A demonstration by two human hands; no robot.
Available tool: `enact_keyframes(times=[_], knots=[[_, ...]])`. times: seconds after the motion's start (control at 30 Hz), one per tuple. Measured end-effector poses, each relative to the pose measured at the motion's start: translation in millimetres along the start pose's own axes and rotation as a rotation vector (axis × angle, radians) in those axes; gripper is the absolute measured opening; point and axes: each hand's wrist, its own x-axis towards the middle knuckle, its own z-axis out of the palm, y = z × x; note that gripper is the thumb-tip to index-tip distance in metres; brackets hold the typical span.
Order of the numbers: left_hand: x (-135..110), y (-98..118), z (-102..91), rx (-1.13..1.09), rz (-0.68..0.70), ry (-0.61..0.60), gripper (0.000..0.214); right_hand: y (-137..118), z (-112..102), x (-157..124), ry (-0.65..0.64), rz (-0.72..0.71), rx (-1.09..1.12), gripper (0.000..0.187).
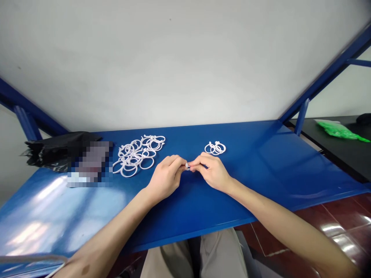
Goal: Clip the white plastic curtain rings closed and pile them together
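Observation:
Above the middle of the blue table, my left hand (169, 173) and my right hand (212, 170) meet fingertip to fingertip. Both pinch a small white plastic piece (187, 166), which looks like a curtain ring; most of it is hidden by the fingers. A loose pile of several white curtain rings (136, 154) lies to the left of my left hand, some with knobbed ends showing. Just beyond my right hand is a smaller cluster of white rings (215, 148), apart from the fingers.
The blue tabletop (261, 154) runs back to a pale wall. Black plastic bags (60, 148) and a blurred-out object (91, 162) lie at the left. Blue metal struts (303, 116) rise at both sides. At right, a green bag (339, 129) rests on a black surface.

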Motion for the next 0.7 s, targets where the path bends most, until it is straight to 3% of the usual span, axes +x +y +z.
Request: enact_keyframes(times=[0.13,0.27,0.47,0.57,0.7], knots=[[4,-1,-3.0,0.068,0.006,-0.064,0.017,3,3,2,0.01,-0.05,-0.077,0.012],[9,-12,-14.3,0.221,-0.031,-0.171,0.022,11,-7,12,0.033,-0.054,-0.312,0.016],[4,-39,-29.9,0.439,-0.215,-0.303,0.028,33,-50,22,0.184,0.259,-0.689,0.023],[3,-43,-30.2,0.432,-0.209,-0.369,0.019,46,-63,24,0.199,0.374,-0.777,0.024],[6,-38,-26.5,0.388,-0.146,-0.333,0.022,55,-66,23,0.19,0.395,-0.828,0.025]])
